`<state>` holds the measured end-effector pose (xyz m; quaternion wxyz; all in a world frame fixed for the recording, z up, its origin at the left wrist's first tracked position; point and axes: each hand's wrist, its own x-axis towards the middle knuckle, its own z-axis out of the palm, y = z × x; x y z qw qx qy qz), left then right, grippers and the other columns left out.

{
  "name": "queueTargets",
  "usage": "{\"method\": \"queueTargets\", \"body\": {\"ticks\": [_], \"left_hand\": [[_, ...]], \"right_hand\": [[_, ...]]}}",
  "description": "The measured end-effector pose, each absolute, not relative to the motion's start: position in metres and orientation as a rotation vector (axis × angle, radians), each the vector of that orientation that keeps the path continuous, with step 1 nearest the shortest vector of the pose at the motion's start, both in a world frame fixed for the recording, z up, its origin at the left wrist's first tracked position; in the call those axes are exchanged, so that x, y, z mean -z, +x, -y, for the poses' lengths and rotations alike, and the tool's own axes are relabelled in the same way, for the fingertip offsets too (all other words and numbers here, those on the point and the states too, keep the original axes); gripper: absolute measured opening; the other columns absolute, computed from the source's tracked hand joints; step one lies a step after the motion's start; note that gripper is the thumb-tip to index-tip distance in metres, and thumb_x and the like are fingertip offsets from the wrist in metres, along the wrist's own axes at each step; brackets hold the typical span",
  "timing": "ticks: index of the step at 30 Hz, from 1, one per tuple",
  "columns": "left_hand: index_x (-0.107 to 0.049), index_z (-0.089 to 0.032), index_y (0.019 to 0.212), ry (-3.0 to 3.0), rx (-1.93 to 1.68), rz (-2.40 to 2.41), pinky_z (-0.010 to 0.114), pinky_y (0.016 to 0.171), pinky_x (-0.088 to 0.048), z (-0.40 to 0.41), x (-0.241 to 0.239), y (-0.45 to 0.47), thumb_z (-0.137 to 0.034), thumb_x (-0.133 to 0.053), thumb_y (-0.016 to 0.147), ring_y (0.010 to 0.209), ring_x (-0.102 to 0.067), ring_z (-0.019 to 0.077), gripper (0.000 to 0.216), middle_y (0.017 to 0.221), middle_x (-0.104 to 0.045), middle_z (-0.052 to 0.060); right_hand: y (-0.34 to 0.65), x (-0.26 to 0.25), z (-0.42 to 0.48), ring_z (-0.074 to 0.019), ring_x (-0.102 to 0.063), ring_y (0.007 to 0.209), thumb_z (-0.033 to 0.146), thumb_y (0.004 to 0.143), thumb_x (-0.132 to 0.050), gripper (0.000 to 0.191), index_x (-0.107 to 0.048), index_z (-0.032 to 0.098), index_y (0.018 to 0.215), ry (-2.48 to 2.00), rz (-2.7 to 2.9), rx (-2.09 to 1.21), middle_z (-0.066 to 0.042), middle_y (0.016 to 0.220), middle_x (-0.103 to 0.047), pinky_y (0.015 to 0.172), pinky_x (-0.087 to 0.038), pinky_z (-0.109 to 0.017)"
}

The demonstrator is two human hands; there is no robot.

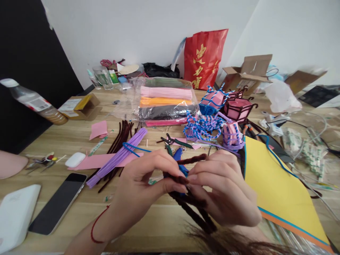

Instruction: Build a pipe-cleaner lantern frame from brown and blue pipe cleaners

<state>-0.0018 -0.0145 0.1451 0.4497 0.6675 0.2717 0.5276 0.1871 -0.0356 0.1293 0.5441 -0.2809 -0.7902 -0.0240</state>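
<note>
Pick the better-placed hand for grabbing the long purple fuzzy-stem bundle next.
Likely left hand: it is nearer the purple bundle than the right hand. Both pinch dark-brown fuzzy stems, so left would release first.

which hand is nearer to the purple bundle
Left. The left hand is just to the right of the purple bundle in the picture; the right hand is farther off, on the other side of the left hand from it.

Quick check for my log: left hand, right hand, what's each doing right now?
Left hand: closed, pinching dark brown pipe cleaners between thumb and fingers.
Right hand: closed, fingertips on the same pipe cleaners; exact grip partly hidden.
</note>
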Motion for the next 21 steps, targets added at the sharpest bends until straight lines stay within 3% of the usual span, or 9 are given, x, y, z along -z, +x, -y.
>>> {"method": "queueTargets", "body": {"ticks": [5, 10, 16, 21], "left_hand": [[-0.083, -0.026, 0.091, 1.651, -1.163, -0.682, 0.024, 0.072, -0.059, 0.010, -0.148, -0.009, -0.037, -0.081, 0.086, 0.078, -0.074, 0.0157, 0.012, 0.083, -0.081, 0.002], [-0.082, -0.035, 0.108, 1.763, -1.033, -0.699, 0.021, 0.081, -0.060, 0.007, -0.154, -0.019, -0.018, -0.075, 0.092, 0.091, -0.076, 0.0146, 0.025, 0.098, -0.083, -0.001], [-0.080, -0.024, 0.092, 1.667, -1.151, -0.815, 0.026, 0.077, -0.062, 0.012, -0.150, -0.017, -0.020, -0.079, 0.087, 0.083, -0.076, 0.0178, 0.007, 0.088, -0.081, 0.002], [-0.078, -0.026, 0.090, 1.703, -1.198, -0.775, 0.027, 0.074, -0.058, 0.015, -0.149, -0.015, -0.019, -0.079, 0.088, 0.079, -0.073, 0.0164, 0.007, 0.084, -0.079, -0.001]], "right_hand": [[0.188, -0.127, 0.033, -0.0177, -0.069, 0.083, 0.004, 0.095, -0.063, 0.012, -0.070, 0.013, 0.101, -0.663, 1.840, 0.073, -0.006, 0.090, -0.077, 0.079, -0.055, -0.037], [0.188, -0.124, 0.030, -0.0176, -0.065, 0.083, 0.005, 0.095, -0.064, 0.014, -0.070, 0.014, 0.104, -0.660, 1.823, 0.094, -0.006, 0.090, -0.073, 0.079, -0.054, -0.037], [0.183, -0.125, 0.027, -0.0182, -0.067, 0.080, 0.009, 0.095, -0.063, 0.011, -0.069, 0.017, 0.098, -0.682, 1.798, 0.027, -0.004, 0.087, -0.073, 0.078, -0.055, -0.038], [0.183, -0.125, 0.027, -0.0187, -0.069, 0.076, 0.013, 0.096, -0.065, 0.009, -0.068, 0.021, 0.098, -0.710, 1.766, -0.076, -0.003, 0.082, -0.075, 0.075, -0.056, -0.039]]}}
